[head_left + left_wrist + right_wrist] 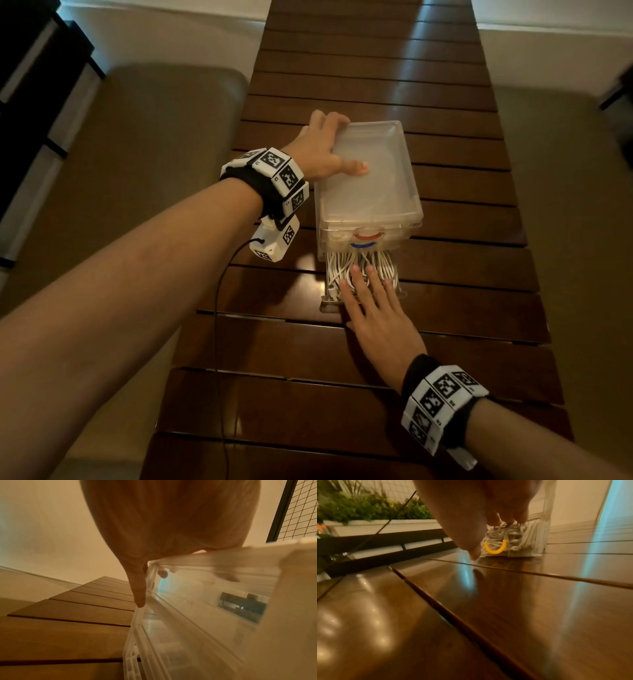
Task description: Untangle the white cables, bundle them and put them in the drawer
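A clear plastic drawer unit stands on the wooden slatted table. Its bottom drawer is pulled out toward me and holds a bundle of white cables. My right hand lies flat, its straight fingers pressing down on the cables in the drawer. In the right wrist view the cables show behind the drawer's yellow handle. My left hand holds the unit's top at its far left corner, thumb on the lid, fingers over the edge. The left wrist view shows the unit's side wall.
A black wire runs from my left wrist camera down across the table. Padded benches flank the table on both sides. Red and blue handles mark the unit's upper drawers. Plants in a planter stand off to the left.
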